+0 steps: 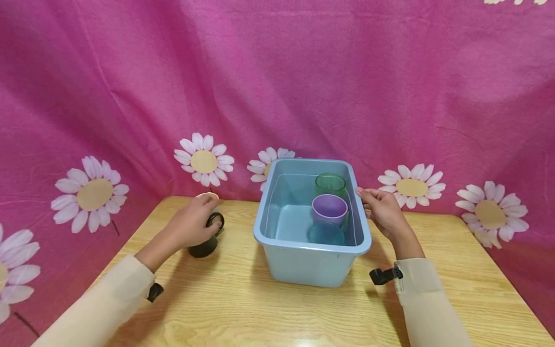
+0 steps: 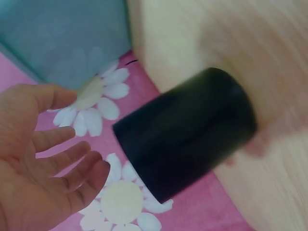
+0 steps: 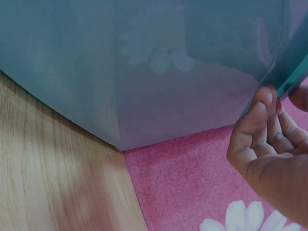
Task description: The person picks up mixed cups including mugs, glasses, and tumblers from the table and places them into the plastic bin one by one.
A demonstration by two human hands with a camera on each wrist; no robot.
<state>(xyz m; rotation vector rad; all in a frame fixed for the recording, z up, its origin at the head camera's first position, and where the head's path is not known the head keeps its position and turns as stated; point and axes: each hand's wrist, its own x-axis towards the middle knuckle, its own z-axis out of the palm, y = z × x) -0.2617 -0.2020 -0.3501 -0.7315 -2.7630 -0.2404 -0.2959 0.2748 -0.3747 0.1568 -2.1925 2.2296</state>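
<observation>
In the head view my left hand (image 1: 194,224) hovers at a black mug (image 1: 203,248), covering much of it; the mug's handle shows to the right of the fingers. The left wrist view has the loosely bent fingers (image 2: 67,159) beside the mug (image 2: 187,134), with a gap between them. My right hand (image 1: 383,212) pinches the right rim of a light blue plastic tub (image 1: 310,265), thumb at the top and fingers curled beneath. Inside the tub stand a purple cup (image 1: 329,207), a green see-through glass (image 1: 330,182) and a teal round vessel (image 1: 326,234).
Under everything is a light wooden table (image 1: 243,313). A pink cloth (image 1: 277,77) with large white flowers hangs behind it and along the sides. Just past my left hand a pale curved edge (image 1: 209,194) shows, mostly hidden.
</observation>
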